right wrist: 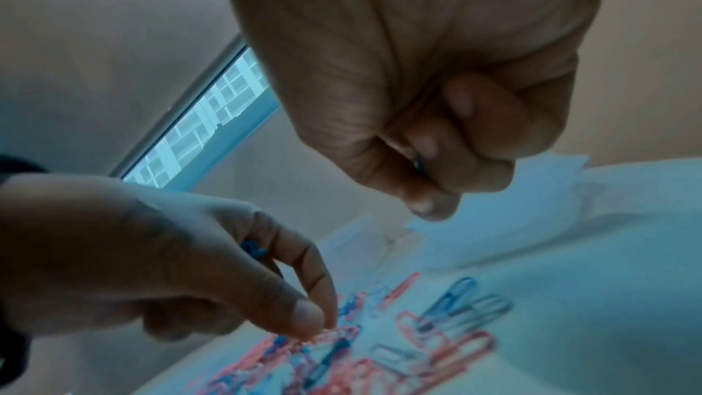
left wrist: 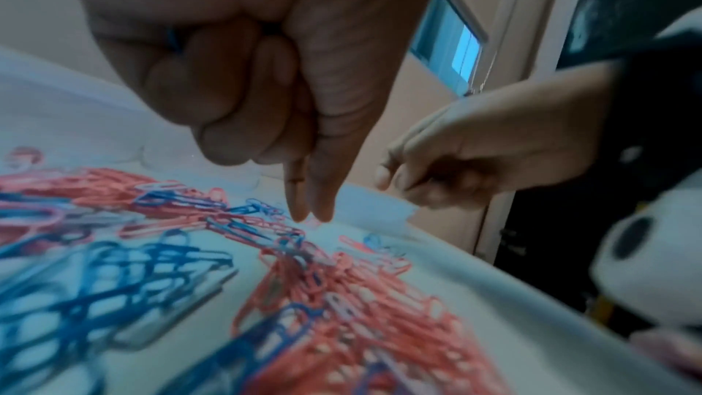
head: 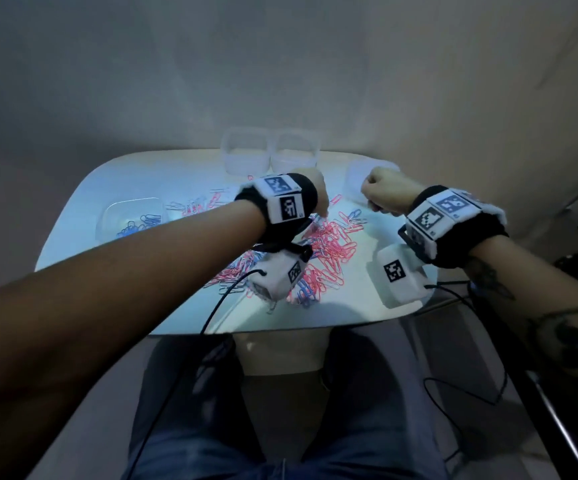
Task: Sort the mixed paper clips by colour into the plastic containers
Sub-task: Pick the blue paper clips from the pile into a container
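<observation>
A mixed pile of pink and blue paper clips point(head: 329, 251) point(left wrist: 342, 296) point(right wrist: 418, 350) lies mid-table. My left hand point(head: 324, 213) point(left wrist: 309, 217) point(right wrist: 326, 328) reaches down into its far edge. Thumb and index tips touch the clips, and the curled fingers hold blue clips point(right wrist: 252, 248) in the palm. My right hand point(head: 370, 202) point(right wrist: 421, 179) hovers as a fist to the right of the pile, with a bit of blue clip point(right wrist: 418, 161) showing between its fingers. A clear container point(head: 107, 216) at the left holds blue clips.
Two clear containers point(head: 225, 150) point(head: 315, 150) stand side by side at the table's far edge. Another clear container point(head: 353, 174) sits just beyond my right hand. Wrist-camera cables hang over the near table edge onto my lap.
</observation>
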`<action>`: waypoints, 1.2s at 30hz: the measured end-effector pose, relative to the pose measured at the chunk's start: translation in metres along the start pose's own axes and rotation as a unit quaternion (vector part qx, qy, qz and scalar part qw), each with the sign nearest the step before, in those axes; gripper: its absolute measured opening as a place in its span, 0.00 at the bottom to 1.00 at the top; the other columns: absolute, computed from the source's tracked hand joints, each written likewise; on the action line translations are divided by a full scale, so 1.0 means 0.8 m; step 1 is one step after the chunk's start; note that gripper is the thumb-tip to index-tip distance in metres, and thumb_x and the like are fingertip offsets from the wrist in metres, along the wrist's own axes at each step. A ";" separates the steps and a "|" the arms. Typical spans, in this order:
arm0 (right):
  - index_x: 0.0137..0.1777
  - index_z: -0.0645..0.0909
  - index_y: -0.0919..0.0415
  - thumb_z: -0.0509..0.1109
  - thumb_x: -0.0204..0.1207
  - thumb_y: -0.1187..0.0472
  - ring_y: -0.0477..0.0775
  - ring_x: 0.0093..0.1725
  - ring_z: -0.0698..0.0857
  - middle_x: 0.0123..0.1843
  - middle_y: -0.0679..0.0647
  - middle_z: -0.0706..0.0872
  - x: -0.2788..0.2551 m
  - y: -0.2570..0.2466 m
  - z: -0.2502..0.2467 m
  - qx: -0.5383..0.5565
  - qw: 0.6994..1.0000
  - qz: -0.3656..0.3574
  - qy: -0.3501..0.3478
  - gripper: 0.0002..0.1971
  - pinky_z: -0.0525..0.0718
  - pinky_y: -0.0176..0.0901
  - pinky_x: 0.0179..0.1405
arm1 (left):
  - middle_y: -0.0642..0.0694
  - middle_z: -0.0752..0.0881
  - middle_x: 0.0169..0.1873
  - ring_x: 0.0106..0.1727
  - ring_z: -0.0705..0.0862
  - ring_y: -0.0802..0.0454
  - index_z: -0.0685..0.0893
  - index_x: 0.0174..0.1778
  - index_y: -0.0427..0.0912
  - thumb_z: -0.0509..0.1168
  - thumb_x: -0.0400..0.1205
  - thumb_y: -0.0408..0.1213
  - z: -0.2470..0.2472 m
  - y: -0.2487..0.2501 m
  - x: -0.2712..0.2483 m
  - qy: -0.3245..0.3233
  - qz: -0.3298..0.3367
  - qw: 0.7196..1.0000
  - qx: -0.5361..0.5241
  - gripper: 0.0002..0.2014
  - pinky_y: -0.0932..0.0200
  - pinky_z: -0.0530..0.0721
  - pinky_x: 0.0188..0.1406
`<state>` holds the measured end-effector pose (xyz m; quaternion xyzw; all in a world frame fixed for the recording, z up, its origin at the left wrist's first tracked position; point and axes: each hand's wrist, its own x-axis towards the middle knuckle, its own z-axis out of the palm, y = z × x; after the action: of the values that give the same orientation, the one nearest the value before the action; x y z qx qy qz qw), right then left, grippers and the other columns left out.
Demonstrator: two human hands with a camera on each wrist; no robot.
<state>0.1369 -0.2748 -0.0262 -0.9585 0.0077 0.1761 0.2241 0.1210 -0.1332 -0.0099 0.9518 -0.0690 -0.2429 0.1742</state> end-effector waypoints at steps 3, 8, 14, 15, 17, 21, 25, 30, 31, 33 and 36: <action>0.47 0.79 0.69 0.56 0.78 0.67 0.60 0.47 0.77 0.48 0.64 0.79 -0.002 0.013 0.001 -0.029 0.999 -0.021 0.005 0.10 0.73 0.39 0.42 | 0.50 0.68 0.03 0.16 0.74 0.60 0.74 0.16 0.43 0.64 0.83 0.35 0.007 0.003 0.021 -0.005 -0.025 0.996 0.081 0.25 0.65 0.70 0.15; 0.51 0.84 0.59 0.66 0.74 0.62 0.57 0.60 0.79 0.54 0.56 0.85 -0.003 0.010 0.010 -0.122 0.985 -0.107 0.060 0.09 0.74 0.44 0.53 | 0.48 0.75 0.22 0.28 0.75 0.49 0.75 0.22 0.42 0.78 0.69 0.44 0.005 -0.001 0.034 0.038 -0.036 0.991 0.124 0.19 0.64 0.71 0.25; 0.48 0.86 0.56 0.77 0.65 0.61 0.55 0.51 0.82 0.46 0.53 0.85 0.004 -0.001 0.013 -0.212 0.973 -0.091 0.019 0.11 0.70 0.36 0.34 | 0.45 0.82 0.38 0.38 0.78 0.51 0.82 0.37 0.40 0.73 0.75 0.41 0.006 -0.018 0.038 0.011 -0.025 0.990 0.136 0.09 0.65 0.75 0.32; 0.46 0.87 0.58 0.77 0.65 0.62 0.56 0.49 0.82 0.44 0.54 0.86 0.004 -0.002 0.014 -0.202 0.976 -0.085 0.010 0.09 0.70 0.36 0.32 | 0.45 0.82 0.41 0.39 0.78 0.51 0.84 0.41 0.41 0.74 0.74 0.41 0.005 -0.018 0.033 0.013 -0.019 0.989 0.147 0.08 0.63 0.76 0.36; 0.45 0.87 0.64 0.76 0.66 0.63 0.57 0.46 0.83 0.43 0.57 0.87 0.004 -0.002 0.014 -0.172 0.982 -0.072 -0.012 0.08 0.72 0.38 0.32 | 0.46 0.81 0.42 0.37 0.78 0.52 0.84 0.39 0.43 0.74 0.74 0.38 0.007 -0.016 0.029 0.008 -0.011 0.989 0.150 0.05 0.63 0.76 0.37; 0.36 0.82 0.65 0.72 0.71 0.64 0.55 0.42 0.76 0.36 0.59 0.80 -0.003 -0.002 0.017 -0.129 0.989 -0.057 -0.045 0.05 0.67 0.36 0.28 | 0.42 0.83 0.41 0.41 0.79 0.48 0.84 0.38 0.39 0.76 0.70 0.36 0.008 -0.022 0.023 0.016 -0.018 0.993 0.113 0.08 0.59 0.75 0.38; 0.28 0.75 0.61 0.72 0.72 0.64 0.54 0.38 0.75 0.36 0.59 0.78 -0.013 -0.001 0.014 -0.074 0.995 -0.053 -0.029 0.13 0.67 0.35 0.26 | 0.43 0.78 0.27 0.28 0.73 0.49 0.82 0.35 0.37 0.75 0.72 0.39 0.001 -0.032 0.020 0.008 -0.022 0.999 0.027 0.10 0.62 0.69 0.29; 0.29 0.71 0.60 0.65 0.77 0.65 0.47 0.18 0.63 0.23 0.53 0.65 -0.036 -0.004 0.003 0.157 0.987 -0.036 -0.018 0.14 0.58 0.31 0.11 | 0.51 0.66 0.09 0.14 0.62 0.54 0.68 0.24 0.42 0.65 0.79 0.38 -0.015 -0.052 0.004 -0.010 -0.039 0.990 -0.135 0.19 0.69 0.57 0.15; 0.28 0.69 0.59 0.63 0.78 0.65 0.48 0.19 0.61 0.22 0.52 0.64 -0.041 -0.006 0.004 0.204 0.978 -0.036 -0.017 0.15 0.55 0.31 0.14 | 0.51 0.65 0.11 0.17 0.60 0.54 0.66 0.24 0.43 0.61 0.80 0.37 -0.016 -0.056 0.000 -0.016 -0.046 0.982 -0.182 0.18 0.69 0.55 0.17; 0.28 0.67 0.58 0.60 0.78 0.66 0.47 0.18 0.59 0.20 0.50 0.64 -0.052 -0.014 0.007 0.278 0.960 -0.039 -0.010 0.16 0.53 0.31 0.17 | 0.51 0.63 0.15 0.17 0.58 0.55 0.64 0.26 0.45 0.56 0.81 0.36 -0.017 -0.061 -0.009 -0.013 -0.055 0.959 -0.276 0.16 0.72 0.53 0.17; 0.27 0.65 0.57 0.58 0.78 0.66 0.45 0.17 0.58 0.19 0.48 0.64 -0.067 -0.033 0.009 0.325 0.945 -0.044 -0.007 0.17 0.53 0.30 0.16 | 0.55 0.61 0.10 0.11 0.57 0.60 0.63 0.24 0.46 0.52 0.80 0.35 -0.018 -0.068 -0.021 -0.015 -0.030 0.890 -0.454 0.16 0.73 0.49 0.15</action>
<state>0.0863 -0.2513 -0.0028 -0.8315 0.0212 0.1608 0.5313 0.1162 -0.0744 -0.0104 0.7667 0.0751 -0.2676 0.5787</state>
